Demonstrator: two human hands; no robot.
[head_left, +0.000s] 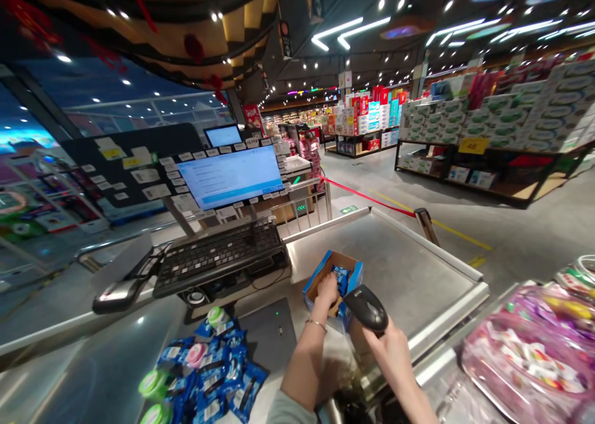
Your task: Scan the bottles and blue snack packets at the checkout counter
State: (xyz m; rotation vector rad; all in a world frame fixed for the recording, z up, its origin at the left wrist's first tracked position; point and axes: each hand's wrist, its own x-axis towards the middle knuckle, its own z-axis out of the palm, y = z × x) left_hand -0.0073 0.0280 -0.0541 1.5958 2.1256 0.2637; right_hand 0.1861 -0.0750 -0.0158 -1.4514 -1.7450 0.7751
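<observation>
Blue packet labels too small to read. Left hand point(326, 289) half-closed inside open cardboard box point(354, 276) on steel worktop point(400, 269), beside blue packets point(341, 280), grip unclear. Right hand point(388, 349) wrapped around black handheld barcode scanner point(365, 307).

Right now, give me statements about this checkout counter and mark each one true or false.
The right hand holds a black handheld barcode scanner. True.
The left hand rests on the keyboard. False: it is at an open cardboard box.
A bracelet circles the left wrist. True.
The blue packets lie inside the pink bag. False: they lie on the counter, left of the hands.
The monitor is dark. False: its screen is lit.
</observation>
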